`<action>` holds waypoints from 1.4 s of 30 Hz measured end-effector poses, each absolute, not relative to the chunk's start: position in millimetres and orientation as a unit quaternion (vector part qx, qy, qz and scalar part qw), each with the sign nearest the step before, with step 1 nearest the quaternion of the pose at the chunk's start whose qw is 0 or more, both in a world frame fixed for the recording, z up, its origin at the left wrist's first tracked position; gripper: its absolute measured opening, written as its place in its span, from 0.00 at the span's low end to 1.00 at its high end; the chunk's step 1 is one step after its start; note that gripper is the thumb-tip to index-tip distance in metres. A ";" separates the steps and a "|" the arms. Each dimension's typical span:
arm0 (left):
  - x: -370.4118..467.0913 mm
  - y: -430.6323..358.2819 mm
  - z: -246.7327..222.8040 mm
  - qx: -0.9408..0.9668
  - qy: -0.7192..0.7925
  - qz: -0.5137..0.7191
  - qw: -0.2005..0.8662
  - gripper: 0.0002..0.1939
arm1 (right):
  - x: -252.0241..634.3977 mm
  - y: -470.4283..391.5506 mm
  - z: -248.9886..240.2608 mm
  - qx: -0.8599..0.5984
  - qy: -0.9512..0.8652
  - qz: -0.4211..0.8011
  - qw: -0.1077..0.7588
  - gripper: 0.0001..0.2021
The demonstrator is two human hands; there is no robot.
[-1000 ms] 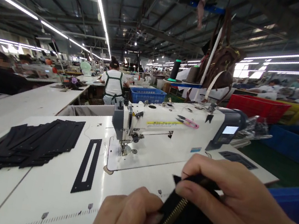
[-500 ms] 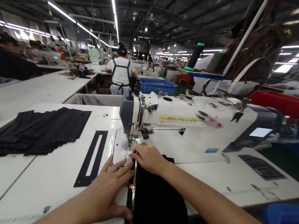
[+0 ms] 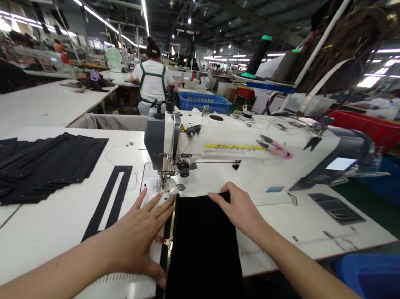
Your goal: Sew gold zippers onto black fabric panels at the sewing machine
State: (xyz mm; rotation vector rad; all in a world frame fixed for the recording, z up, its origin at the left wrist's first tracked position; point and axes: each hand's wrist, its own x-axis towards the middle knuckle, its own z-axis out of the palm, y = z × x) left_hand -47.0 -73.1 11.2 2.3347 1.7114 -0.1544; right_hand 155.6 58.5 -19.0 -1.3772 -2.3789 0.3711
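A piece of black fabric [image 3: 205,253] with a gold-toothed zipper [image 3: 173,227] along its left edge lies on the sewing machine bed and hangs over the front. My left hand [image 3: 136,236] rests flat with fingers spread, its fingertips and thumb touching the zipper edge. At the fabric's far right corner, my right hand [image 3: 238,208] pinches the cloth between thumb and fingers. The needle and presser foot of the sewing machine [image 3: 167,180] stand just beyond my left fingertips. A metal zipper pull [image 3: 163,240] shows beside my left hand.
Left of the machine lie a slotted black strip frame [image 3: 95,218] and a pile of similar black pieces [image 3: 38,167]. Pink-handled thread snips [image 3: 275,147] rest on the machine arm. A blue bin [image 3: 364,271] stands at right. A co-worker [image 3: 154,79] stands ahead.
My right hand has moved right from near the needle to the fabric's far corner, and the fabric now lies spread out. My left hand stays on the zipper edge. The view has shifted slightly.
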 end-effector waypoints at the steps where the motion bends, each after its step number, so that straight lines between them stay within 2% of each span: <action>1: -46.1 -70.9 12.7 0.798 0.586 -0.064 0.124 0.60 | 153.1 59.0 -20.4 -0.487 -0.846 0.109 0.188 0.12; 4: -42.7 -64.2 15.9 0.789 0.594 -0.092 0.128 0.62 | 148.6 65.4 -28.8 -0.480 -0.864 0.015 0.150 0.11; 7: -39.3 -59.0 16.6 0.778 0.604 -0.113 0.130 0.64 | 147.0 68.0 -31.3 -0.477 -0.870 -0.024 0.120 0.11; 10: -37.1 -57.2 15.4 0.772 0.609 -0.127 0.133 0.65 | 144.5 49.7 -23.9 -0.459 -0.876 -0.065 0.136 0.15; 12: -36.5 -57.3 13.9 0.771 0.611 -0.126 0.131 0.65 | 144.0 26.6 -21.7 -0.382 -0.905 -0.083 0.167 0.21; 14: -36.5 -57.6 11.8 0.772 0.612 -0.121 0.127 0.64 | 146.0 2.8 -25.8 -0.265 -0.947 -0.057 0.170 0.27; 16: -37.2 -57.5 9.5 0.773 0.611 -0.114 0.125 0.64 | 148.9 -13.6 -33.2 -0.215 -0.967 -0.010 0.139 0.29; 19: -39.7 -56.9 6.7 0.776 0.608 -0.104 0.129 0.63 | 147.2 -18.5 -40.5 -0.245 -0.962 0.039 0.118 0.25; 22: -44.1 -59.7 4.7 0.783 0.603 -0.075 0.134 0.62 | 135.8 -10.5 -42.1 -0.272 -0.948 0.052 0.154 0.21; 24: -46.5 -65.4 2.7 0.786 0.602 -0.036 0.137 0.56 | 128.4 -6.0 -44.4 -0.270 -0.947 0.040 0.171 0.21; 29: -42.0 -83.4 -3.1 0.759 0.639 0.093 0.079 0.18 | 124.6 -4.7 -53.0 -0.264 -0.950 0.027 0.162 0.23; 32: -38.2 -83.2 -0.6 0.741 0.660 0.106 0.071 0.04 | 126.0 -5.7 -53.5 -0.265 -0.949 0.030 0.165 0.23; 37: -37.8 -74.3 13.3 0.699 0.686 0.096 0.180 0.05 | 125.4 -5.5 -53.0 -0.266 -0.949 0.038 0.165 0.23; 42: -15.8 -100.8 19.1 0.744 0.645 0.085 0.154 0.05 | 125.5 -5.1 -52.1 -0.267 -0.949 0.040 0.163 0.23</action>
